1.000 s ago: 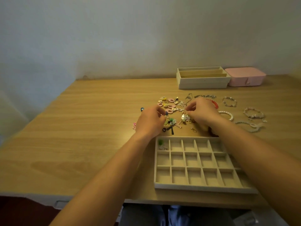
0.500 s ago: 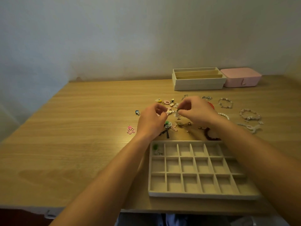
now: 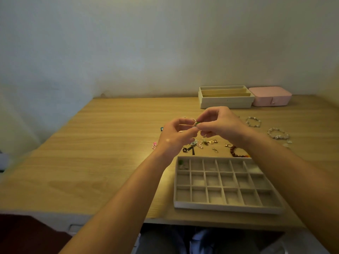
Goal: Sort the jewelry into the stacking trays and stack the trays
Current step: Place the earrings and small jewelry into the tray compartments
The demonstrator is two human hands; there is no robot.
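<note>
Jewelry (image 3: pixel 201 143) is lying loose on the wooden table (image 3: pixel 110 143), and one small piece (image 3: pixel 196 123), pale metal with a green bit on it, is being held in the air above that scatter, between both hands. The left hand (image 3: pixel 176 136) is pinching it from one side with thumb and forefinger, and the right hand (image 3: pixel 220 123) is pinching it from the other with its fingers curled in. It is too small for me to tell what kind of piece it is.

Judging by its size, it is weighing almost nothing and is stiff in the body, but any thin hook or wire on it is likely bending or snagging easily. Smooth metal this small is also slipping readily, so a fingertip pinch on the solid green part, not on the wire, is looking like the safest hold.

The compartment tray (image 3: pixel 220 206) is sitting near the table's front edge, below the hands. Its far-left back compartment is holding something green (image 3: pixel 181 163), so the piece in hand is probably going there as its match.

A dark bead bracelet (image 3: pixel 236 153) is lying just beyond the tray, and pale bracelets (image 3: pixel 254 121) are lying further right. A second tray (image 3: pixel 225 103) and a pink box (image 3: pixel 270 96) are standing at the back by the wall.
</note>
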